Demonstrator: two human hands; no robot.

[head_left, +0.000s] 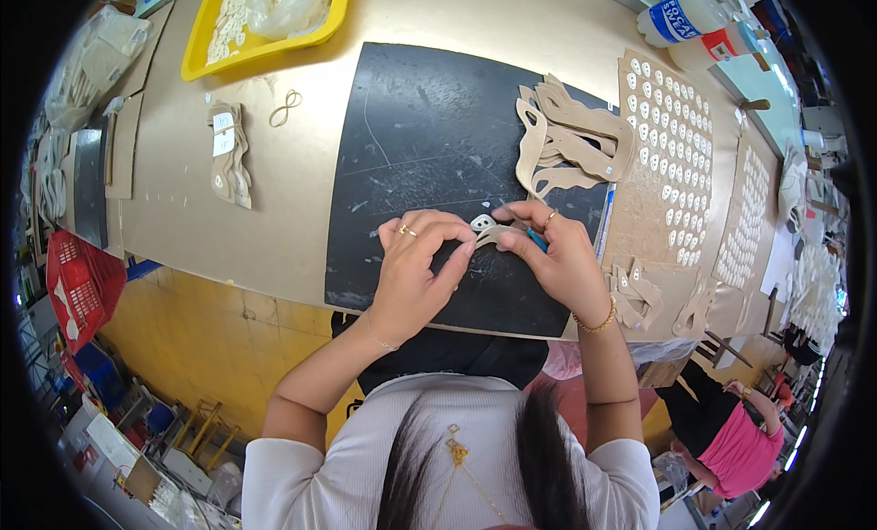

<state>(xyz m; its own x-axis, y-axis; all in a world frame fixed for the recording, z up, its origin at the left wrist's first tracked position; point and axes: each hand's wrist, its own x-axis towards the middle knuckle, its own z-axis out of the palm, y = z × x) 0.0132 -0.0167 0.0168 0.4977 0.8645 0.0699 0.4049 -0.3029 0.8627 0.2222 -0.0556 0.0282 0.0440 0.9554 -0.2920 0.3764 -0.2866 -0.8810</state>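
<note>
My left hand (411, 272) pinches the left end of a small tan strip (494, 236) between thumb and fingertips, low over a black mat (411, 128). On the strip's other end my right hand (562, 263) closes its thumb and fingers. A slim blue tool (537, 240), perhaps a pen or cutter, also sits in the right hand; its tip is hidden. Just beyond the strip, between both hands, is a small white rounded piece (482, 223) with dark holes. Whether it is attached to the strip I cannot tell. Farther right lies a pile of curved tan cut-outs (594, 119).
Right of the mat, a brown sheet (647, 196) carries rows of small white pieces. A yellow tray (344, 14) of white pieces stands far left, near a labelled tan bundle (239, 175) and rubber band (283, 111). Bottles (685, 16) stand far right; a person (744, 443) is lower right.
</note>
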